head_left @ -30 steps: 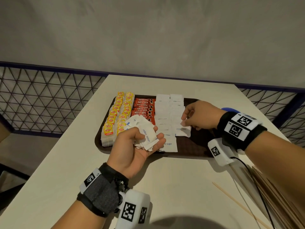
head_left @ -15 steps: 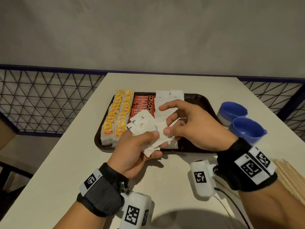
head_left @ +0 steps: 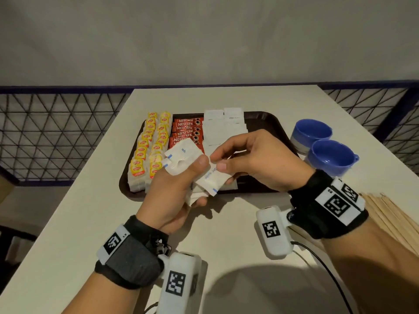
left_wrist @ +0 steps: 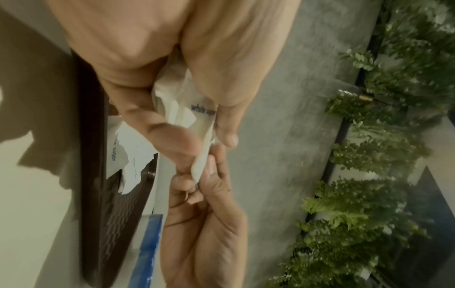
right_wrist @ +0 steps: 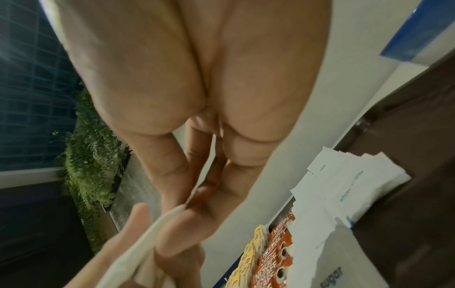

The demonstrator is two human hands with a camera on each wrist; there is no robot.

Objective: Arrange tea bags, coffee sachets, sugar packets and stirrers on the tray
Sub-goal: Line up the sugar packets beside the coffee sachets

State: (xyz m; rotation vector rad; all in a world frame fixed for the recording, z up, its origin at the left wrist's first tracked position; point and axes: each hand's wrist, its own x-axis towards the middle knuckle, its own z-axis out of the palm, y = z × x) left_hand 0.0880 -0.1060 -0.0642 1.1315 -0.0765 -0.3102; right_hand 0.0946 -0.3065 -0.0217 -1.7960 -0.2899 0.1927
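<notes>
Nearest us, our left hand (head_left: 174, 189) clutches a fanned stack of sugar packets (head_left: 181, 159) as a reserve; our right hand (head_left: 254, 159) pinches one packet (head_left: 212, 180) from it, presumably to extend the white rows (head_left: 223, 128) on the tray (head_left: 275, 123) beyond; stirrers (head_left: 390, 214) wait off-tray.

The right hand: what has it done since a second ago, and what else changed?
The right hand left the sugar packets on the tray, came back toward the left hand and now pinches one sugar packet from the bunch held there. The left hand kept its grip. Tea bags, coffee sachets and blue cups look unmoved.
</notes>
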